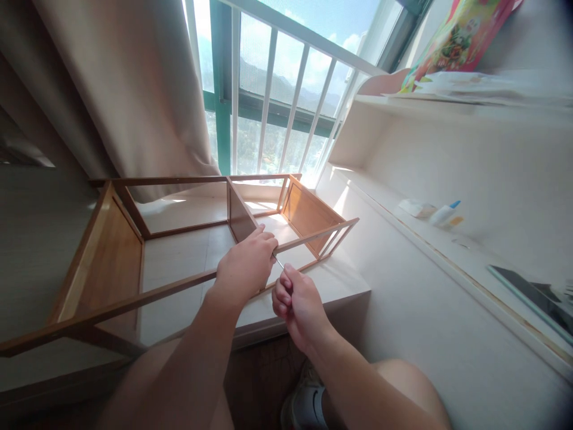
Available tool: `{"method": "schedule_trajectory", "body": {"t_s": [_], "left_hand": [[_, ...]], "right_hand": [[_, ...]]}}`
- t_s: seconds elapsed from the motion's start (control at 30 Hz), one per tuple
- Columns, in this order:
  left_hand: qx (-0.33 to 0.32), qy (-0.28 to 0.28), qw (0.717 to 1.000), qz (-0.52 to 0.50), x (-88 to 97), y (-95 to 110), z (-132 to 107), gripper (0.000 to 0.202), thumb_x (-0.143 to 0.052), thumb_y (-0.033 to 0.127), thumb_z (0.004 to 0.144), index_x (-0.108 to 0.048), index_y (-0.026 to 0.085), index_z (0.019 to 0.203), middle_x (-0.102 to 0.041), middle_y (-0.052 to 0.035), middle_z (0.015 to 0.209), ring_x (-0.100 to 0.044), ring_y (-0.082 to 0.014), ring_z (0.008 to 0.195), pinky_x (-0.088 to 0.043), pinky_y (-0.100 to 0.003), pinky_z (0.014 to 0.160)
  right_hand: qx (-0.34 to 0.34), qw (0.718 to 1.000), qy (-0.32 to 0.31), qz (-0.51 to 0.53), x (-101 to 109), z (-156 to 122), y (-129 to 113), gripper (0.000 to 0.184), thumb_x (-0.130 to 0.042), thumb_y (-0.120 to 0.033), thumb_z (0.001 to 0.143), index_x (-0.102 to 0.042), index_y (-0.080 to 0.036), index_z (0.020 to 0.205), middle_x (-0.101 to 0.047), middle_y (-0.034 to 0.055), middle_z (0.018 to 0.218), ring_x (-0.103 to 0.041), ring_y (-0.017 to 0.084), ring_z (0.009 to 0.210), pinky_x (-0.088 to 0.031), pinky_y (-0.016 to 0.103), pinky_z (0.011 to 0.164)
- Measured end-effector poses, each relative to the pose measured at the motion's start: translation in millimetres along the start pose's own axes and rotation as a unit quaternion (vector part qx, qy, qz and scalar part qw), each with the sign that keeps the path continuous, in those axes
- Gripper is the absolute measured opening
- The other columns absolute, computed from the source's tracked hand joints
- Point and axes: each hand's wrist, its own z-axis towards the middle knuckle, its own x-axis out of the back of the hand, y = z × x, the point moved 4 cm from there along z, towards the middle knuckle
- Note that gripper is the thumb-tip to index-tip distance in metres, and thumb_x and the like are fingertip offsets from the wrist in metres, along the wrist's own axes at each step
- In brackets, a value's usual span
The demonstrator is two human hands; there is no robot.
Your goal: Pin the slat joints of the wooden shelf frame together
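Note:
A brown wooden shelf frame point(179, 291) lies on its side on a pale ledge, its panels standing upright between long rails. My left hand point(248, 260) is wrapped over the near rail, where the middle panel point(242, 209) meets it. Just to the right, my right hand point(298, 301) is closed around a thin metal rod that looks like a hex key point(278, 261). The rod's far tip reaches the rail beside my left fingers. Its other end is hidden in my fist.
A white desk ledge point(385, 209) on the right bears a white tube with a blue cap point(444, 213) and a dark flat device point(528, 298). Above is a shelf point(447, 101) with a colourful bag point(470, 42). A curtain point(134, 89) and barred window point(286, 89) stand behind.

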Motion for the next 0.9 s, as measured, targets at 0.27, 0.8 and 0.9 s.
{"method": "schedule_trajectory", "body": {"t_s": [0.27,0.8,0.9], "left_hand": [[0.005,-0.003,1.000,0.001,1.7,0,-1,0.009,-0.055,0.017,0.088,-0.059,0.025,0.090,-0.065,-0.0009,0.116,-0.040,-0.0197,0.139,-0.051,-0.029,0.091],[0.013,-0.005,1.000,-0.008,4.9,2,-2,0.014,-0.049,0.016,0.089,-0.059,0.024,0.086,-0.065,-0.0022,0.114,-0.040,-0.0208,0.139,-0.054,-0.030,0.086],[0.016,-0.003,1.000,-0.006,4.7,1,-2,0.015,-0.048,0.015,0.090,-0.060,0.025,0.086,-0.065,-0.0021,0.114,-0.040,-0.0198,0.139,-0.054,-0.029,0.088]], "right_hand": [[0.076,0.985,0.009,-0.152,12,-1,-5,0.044,-0.048,-0.048,0.092,-0.035,-0.022,0.059,-0.031,-0.0087,0.040,-0.026,0.008,0.036,-0.019,0.023,0.039],[0.210,0.799,0.009,-0.563,17,9,-27,0.043,-0.034,-0.041,0.100,-0.038,-0.022,0.062,-0.043,-0.0030,0.055,-0.037,0.014,0.055,-0.021,0.029,0.056],[0.216,0.780,0.007,-0.587,15,8,-30,0.042,-0.034,-0.040,0.100,-0.037,-0.022,0.063,-0.042,-0.0031,0.056,-0.037,0.014,0.056,-0.020,0.029,0.056]]}}
